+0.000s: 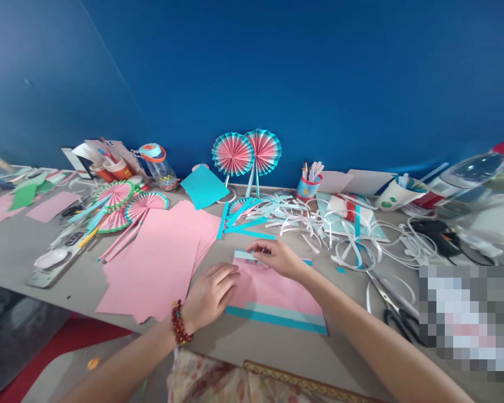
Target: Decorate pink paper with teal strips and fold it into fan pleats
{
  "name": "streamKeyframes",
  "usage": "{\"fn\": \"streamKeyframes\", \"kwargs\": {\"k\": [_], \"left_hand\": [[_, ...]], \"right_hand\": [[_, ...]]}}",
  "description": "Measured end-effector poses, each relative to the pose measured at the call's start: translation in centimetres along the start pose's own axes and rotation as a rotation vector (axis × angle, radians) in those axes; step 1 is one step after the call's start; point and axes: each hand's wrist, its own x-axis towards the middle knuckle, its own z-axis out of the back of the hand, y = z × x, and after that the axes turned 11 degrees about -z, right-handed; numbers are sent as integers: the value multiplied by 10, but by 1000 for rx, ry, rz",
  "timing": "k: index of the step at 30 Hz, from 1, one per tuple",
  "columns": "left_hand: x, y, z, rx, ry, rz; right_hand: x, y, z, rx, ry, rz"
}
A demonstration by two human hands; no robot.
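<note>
The pink sheet [269,286] with blue bands lies under both hands, its long axis running left to right. Its far edge, with a pale strip [244,254] at the left end, sits right below the fingertips of the right hand [256,252], the nearer one; thumb and forefinger are bent close together, but I cannot tell whether they pinch anything. The left hand [212,296] rests over the sheet's left edge, fingers side by side, thumb hidden.

The grey desk [277,348] carries pink paper [159,263] left of the sheet, scissors [387,299] to its right, and paper strips [302,215] beyond it, before a blue wall [319,84].
</note>
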Motion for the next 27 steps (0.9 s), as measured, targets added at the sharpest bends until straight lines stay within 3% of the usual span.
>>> {"fn": "streamKeyframes", "kwargs": {"k": [5, 19, 27], "left_hand": [[1, 4, -3, 56, 49, -12], [-1, 3, -4, 69, 87, 60], [-1, 2, -4, 122, 88, 90]], "right_hand": [[2, -4, 0, 134, -28, -84], [17, -26, -15, 114, 38, -60], [14, -23, -13, 84, 42, -108]]}}
